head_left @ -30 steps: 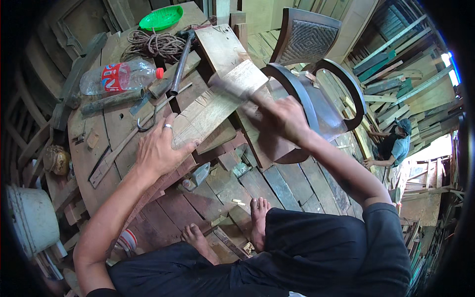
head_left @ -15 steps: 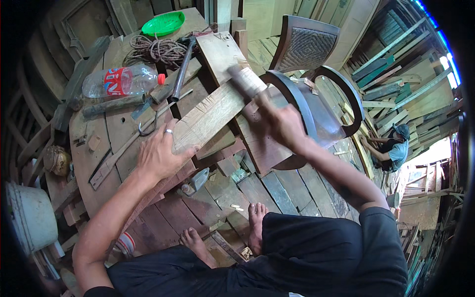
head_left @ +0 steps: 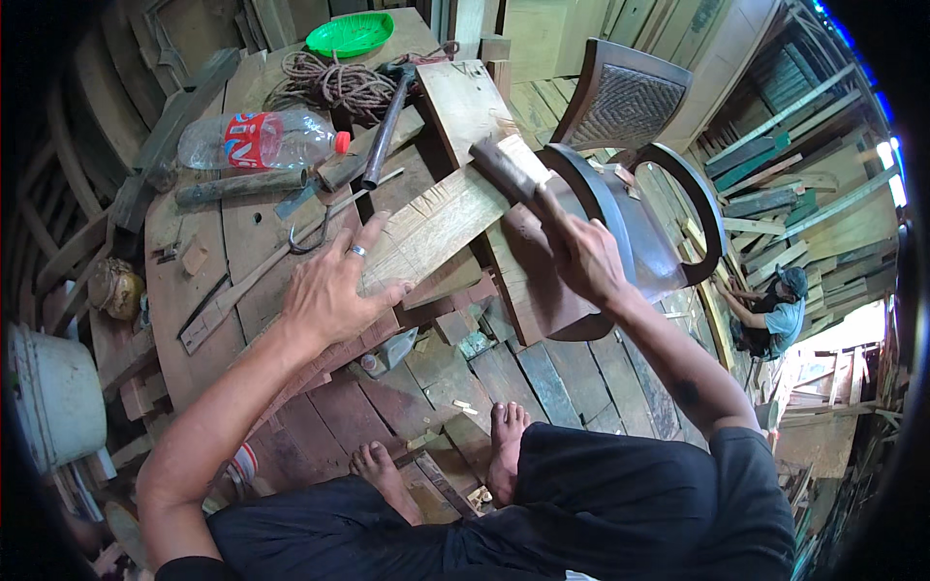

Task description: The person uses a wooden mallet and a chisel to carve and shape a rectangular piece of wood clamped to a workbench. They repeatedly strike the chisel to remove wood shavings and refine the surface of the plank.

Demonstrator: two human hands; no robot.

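Observation:
My left hand (head_left: 334,283), with a ring on one finger, grips the near left end of a pale wooden board (head_left: 441,225), thumb on one edge and fingers on the other. Several short cuts run in from the board's far edge. In my right hand (head_left: 589,257) is the handle of a mallet (head_left: 508,172), whose dark, rounded head lies across the board's far right end. Under that end, another long plank (head_left: 460,111) slopes from the back toward me. A dark metal bar (head_left: 387,136) and a thin hooked rod (head_left: 315,242) lie left of the board.
The worktable (head_left: 184,281) carries a clear bottle (head_left: 257,140), coiled rope (head_left: 334,85) and a green basket (head_left: 351,34). A woven-back chair (head_left: 635,102) stands at the right. Farther right a person (head_left: 775,315) crouches by stacked timber. A plastic jug (head_left: 389,353) sits on the plank floor.
The mallet head, blurred by motion before, now shows sharply on the board's end. The whole view has shifted slightly, so things appear farther right. My left hand keeps its grip on the board.

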